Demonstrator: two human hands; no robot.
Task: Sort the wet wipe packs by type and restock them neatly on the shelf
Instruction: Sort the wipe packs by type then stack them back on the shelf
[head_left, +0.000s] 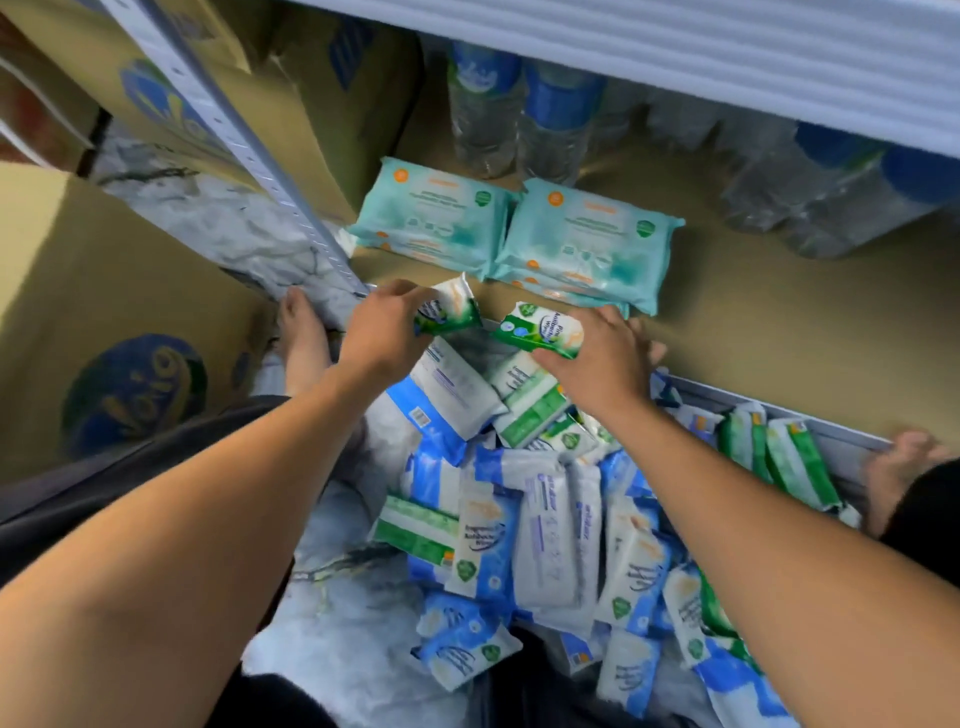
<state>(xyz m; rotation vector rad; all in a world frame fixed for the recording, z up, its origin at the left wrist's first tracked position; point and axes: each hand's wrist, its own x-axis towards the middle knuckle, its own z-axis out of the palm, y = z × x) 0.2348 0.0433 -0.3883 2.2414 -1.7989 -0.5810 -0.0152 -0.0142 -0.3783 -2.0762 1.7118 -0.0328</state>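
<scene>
Green packs are sitting one in each hand at the shelf (753, 322) edge: the left hand (382, 332) is holding its grip clamped round a tilted green pack (449, 312), and the right hand (602, 358) is pinching a second green pack (537, 327) in its grip. Teal packs (519, 234) are lying stacked on the shelf behind; a mixed blue-and-green heap (530, 519) is lying on the floor (363, 597).

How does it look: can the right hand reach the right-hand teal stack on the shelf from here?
Probably yes. The right hand sits at the shelf edge just before the teal stack, only bare shelf board between them, though it already holds a green pack.
</scene>
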